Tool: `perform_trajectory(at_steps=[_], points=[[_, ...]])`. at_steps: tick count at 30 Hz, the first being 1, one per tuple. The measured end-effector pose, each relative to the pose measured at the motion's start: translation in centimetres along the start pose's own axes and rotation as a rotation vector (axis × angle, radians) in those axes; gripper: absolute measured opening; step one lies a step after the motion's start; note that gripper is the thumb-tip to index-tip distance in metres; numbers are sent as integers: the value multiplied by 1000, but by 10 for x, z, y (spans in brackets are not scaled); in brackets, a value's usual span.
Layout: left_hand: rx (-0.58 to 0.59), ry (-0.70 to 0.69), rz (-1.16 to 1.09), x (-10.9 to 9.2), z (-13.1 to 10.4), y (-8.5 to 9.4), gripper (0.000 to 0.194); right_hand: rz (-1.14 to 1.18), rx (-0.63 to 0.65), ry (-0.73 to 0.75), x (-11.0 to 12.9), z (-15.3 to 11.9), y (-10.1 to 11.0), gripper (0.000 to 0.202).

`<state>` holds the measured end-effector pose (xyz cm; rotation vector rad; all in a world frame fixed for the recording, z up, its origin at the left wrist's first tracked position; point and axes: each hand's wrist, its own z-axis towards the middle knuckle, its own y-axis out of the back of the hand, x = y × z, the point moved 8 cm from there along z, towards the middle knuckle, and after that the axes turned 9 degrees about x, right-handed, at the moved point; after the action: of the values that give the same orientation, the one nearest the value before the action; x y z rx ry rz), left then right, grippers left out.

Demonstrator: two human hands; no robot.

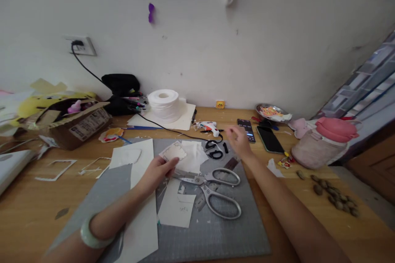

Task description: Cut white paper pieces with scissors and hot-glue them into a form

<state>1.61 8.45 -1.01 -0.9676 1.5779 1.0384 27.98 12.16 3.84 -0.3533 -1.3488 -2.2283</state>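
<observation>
The person's left hand [157, 169] is pinching a small cut paper piece [175, 151] between thumb and fingers, above the gray mat [228, 234]; the piece is lying at about eight o'clock from the right hand [239, 139]. That hand is curling its fingers beside the phone [248, 130], contents unclear, and is sitting nearer than the left to the glue gun [212, 128], which is lying toward nine to ten o'clock, long axis running roughly ten to four.
</observation>
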Motion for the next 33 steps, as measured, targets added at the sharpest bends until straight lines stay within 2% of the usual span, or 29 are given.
perform_trajectory(at_steps=[2,4,6,9,12,14,16,18,20,24,33], points=[[43,14,15,2,-2,-9,39,-23,83,66,23,2,-10,30],[64,26,28,5,-3,-12,41,-59,90,40,24,6,-9,34],[63,30,35,7,-2,-11,42,-105,40,-62,4,11,2,40],[36,23,26,7,1,-4,41,-168,-30,-258,-47,11,24,46],[1,11,5,5,2,2,42,-198,-24,-390,-89,3,36,51],[-22,3,-7,3,3,5,42,-205,2,-440,-107,-1,38,51],[-37,-4,-17,0,2,6,41,-211,20,-478,-117,-5,37,42],[-50,-5,-27,-2,1,6,39,-215,29,-510,-124,-6,36,29],[-62,-2,-34,-4,0,6,39,-212,37,-531,-128,-7,35,25],[-78,5,-36,-6,-1,7,38,-179,32,-554,-135,-7,34,24],[-74,3,-31,-6,-1,7,39,11,-67,-553,-146,-8,33,27]])
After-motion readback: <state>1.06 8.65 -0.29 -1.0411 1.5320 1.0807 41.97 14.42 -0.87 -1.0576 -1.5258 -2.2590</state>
